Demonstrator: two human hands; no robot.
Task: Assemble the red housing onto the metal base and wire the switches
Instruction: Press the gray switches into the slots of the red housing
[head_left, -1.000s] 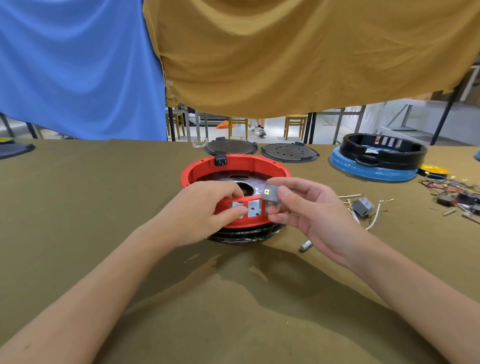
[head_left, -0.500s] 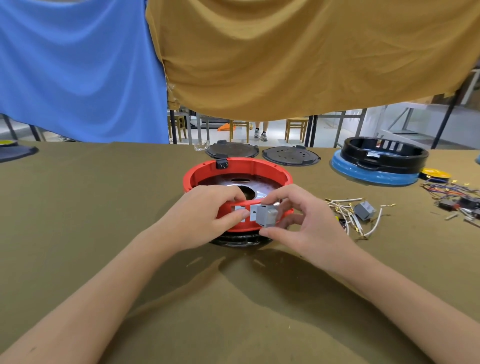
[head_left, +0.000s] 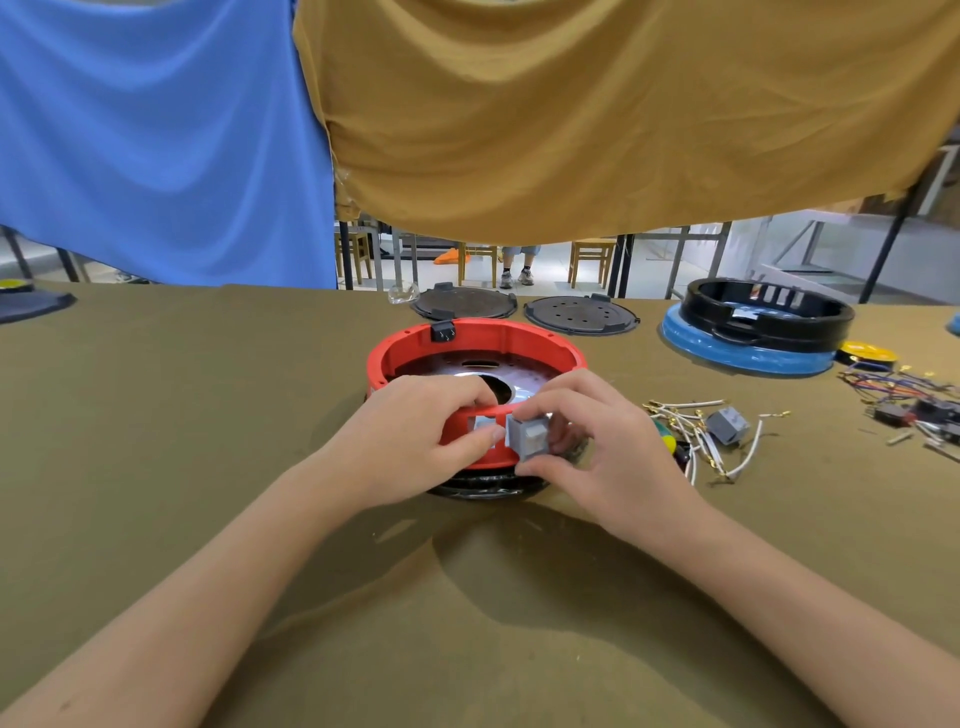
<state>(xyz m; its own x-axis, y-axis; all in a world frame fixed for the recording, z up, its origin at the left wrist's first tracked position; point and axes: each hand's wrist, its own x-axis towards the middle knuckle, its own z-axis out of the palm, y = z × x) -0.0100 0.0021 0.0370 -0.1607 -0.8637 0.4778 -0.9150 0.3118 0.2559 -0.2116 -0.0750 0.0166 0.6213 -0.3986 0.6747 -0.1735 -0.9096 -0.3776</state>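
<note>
Right hand (head_left: 597, 441) pinches grey switch (head_left: 529, 434) between thumb and fingers, pressed against near wall of red housing (head_left: 478, 343) at frame centre. Left hand (head_left: 415, 436) grips housing's near rim, thumb on outer wall beside switch. Housing sits on metal base (head_left: 488, 382) atop olive table (head_left: 182, 415). Black ring on blue disc (head_left: 753, 353) upper right. Loose white wires (head_left: 691, 426) and second grey switch (head_left: 727, 425) right of centre.

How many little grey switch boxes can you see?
2. One grey switch is pinched in the right hand against the near wall of the red housing. The other grey switch lies on the table among the white wires. Others may be hidden.
</note>
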